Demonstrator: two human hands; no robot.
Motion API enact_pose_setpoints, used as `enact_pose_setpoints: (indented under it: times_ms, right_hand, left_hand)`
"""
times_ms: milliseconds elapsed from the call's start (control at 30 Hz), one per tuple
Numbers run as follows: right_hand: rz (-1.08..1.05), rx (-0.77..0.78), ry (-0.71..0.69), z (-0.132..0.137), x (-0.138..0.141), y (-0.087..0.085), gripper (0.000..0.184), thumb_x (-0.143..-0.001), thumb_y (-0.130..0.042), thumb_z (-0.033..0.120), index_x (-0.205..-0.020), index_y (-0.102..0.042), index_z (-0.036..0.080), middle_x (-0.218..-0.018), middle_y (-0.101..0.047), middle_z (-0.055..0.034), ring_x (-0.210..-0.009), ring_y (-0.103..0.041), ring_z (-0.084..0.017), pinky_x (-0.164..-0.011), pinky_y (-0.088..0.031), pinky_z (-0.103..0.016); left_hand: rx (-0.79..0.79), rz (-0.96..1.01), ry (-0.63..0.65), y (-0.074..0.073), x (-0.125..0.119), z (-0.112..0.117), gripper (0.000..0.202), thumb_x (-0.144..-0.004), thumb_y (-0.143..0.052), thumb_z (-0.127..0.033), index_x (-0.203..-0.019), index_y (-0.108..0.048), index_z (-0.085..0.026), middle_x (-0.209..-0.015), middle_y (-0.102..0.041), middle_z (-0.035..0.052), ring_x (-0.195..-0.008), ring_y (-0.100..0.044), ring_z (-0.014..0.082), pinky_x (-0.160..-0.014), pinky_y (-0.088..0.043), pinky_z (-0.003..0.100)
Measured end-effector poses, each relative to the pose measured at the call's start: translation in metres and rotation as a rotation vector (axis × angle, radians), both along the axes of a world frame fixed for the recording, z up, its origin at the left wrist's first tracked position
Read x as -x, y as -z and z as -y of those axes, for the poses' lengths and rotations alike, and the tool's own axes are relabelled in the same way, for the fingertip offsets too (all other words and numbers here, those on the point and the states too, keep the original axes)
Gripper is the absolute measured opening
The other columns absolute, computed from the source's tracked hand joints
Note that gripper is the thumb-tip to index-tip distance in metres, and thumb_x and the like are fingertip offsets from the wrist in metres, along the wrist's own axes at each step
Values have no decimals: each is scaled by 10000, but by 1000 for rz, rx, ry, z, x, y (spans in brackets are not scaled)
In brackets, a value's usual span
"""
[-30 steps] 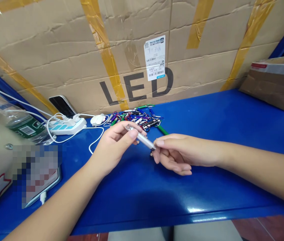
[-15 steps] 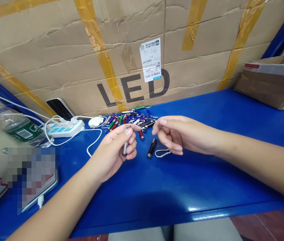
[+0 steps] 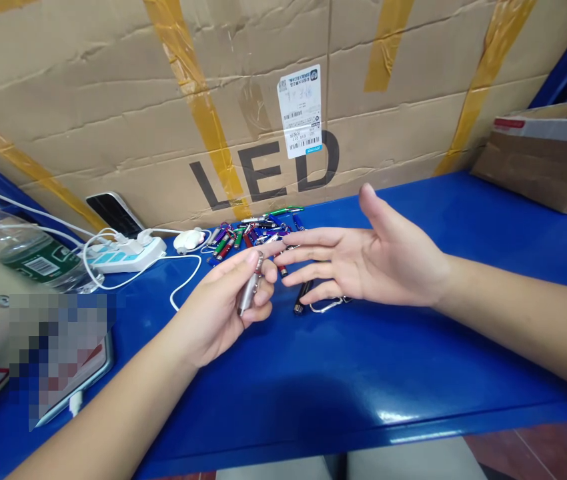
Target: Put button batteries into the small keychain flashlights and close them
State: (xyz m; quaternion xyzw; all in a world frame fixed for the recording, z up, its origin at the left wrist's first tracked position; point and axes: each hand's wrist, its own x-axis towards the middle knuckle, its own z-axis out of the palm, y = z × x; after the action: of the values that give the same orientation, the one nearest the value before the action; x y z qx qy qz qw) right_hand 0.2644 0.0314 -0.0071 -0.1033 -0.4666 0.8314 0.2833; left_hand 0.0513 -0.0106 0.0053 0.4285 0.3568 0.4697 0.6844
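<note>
Between the thumb and curled fingers of my left hand (image 3: 228, 300) is a small silver flashlight (image 3: 250, 291), tilted, its lower end showing below the thumb. My right hand (image 3: 363, 263) is open with the palm turned toward me, fingers stretched left and thumb up; it holds nothing. Its fingertips come close to my left hand. Under the right fingers lies a black flashlight (image 3: 301, 301), partly hidden, beside a silver carabiner clip (image 3: 327, 305). Behind both hands is a pile of small coloured flashlights (image 3: 236, 239), partly covered by the fingers.
A large cardboard box (image 3: 253, 80) stands along the back of the blue table (image 3: 263, 393). At the left are a power strip (image 3: 133, 257) with white cables, a plastic bottle (image 3: 38, 260) and a phone (image 3: 71, 373). An open carton (image 3: 538, 160) sits at the right.
My right hand has opened from a loose curl, spreading its fingers and lifting its thumb, and has reached left over the black flashlight. My left hand has tilted the silver flashlight, showing more of it.
</note>
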Motion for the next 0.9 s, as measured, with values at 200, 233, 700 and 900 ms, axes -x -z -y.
enact_pose_setpoints:
  times_ms: [200, 233, 700, 900]
  right_hand:
    - [39, 14, 12, -3, -1, 0, 850, -836, -293, 782, -1312, -521, 116, -1299, -566, -196, -1147, -561, -291, -911, -485, -441]
    - [43, 15, 12, -3, -1, 0, 852, -838, -287, 782, -1311, -519, 112, -1300, -564, -200, -1153, -556, -293, -915, -483, -441]
    - [88, 43, 36, -10, -4, 2, 894, -838, -158, 803, -1230, -561, 108, -1308, -562, -217, -1104, -591, -279, -906, -492, -463]
    - [74, 44, 20, -8, -5, -1, 901, -839, -131, 799, -1221, -568, 110, -1297, -572, -217, -1099, -593, -284, -912, -484, -478]
  left_hand:
    - [15, 16, -2, -2, 0, 0, 239, -916, -577, -320, -1048, -643, -133, -666, -476, -27, -458, -359, 28, -367, -311, 102]
    - [14, 10, 2, -2, 0, -1, 248, -911, -582, -349, -996, -647, -125, -654, -466, -30, -449, -343, 25, -364, -304, 102]
    - [80, -68, 68, -2, 1, -4, 400, -925, -488, -485, -831, -624, -121, -581, -362, -43, -413, -246, 32, -343, -205, 110]
    - [80, -63, 93, -2, 4, -4, 409, -929, -470, -493, -891, -640, -123, -582, -366, -41, -422, -243, 41, -348, -204, 114]
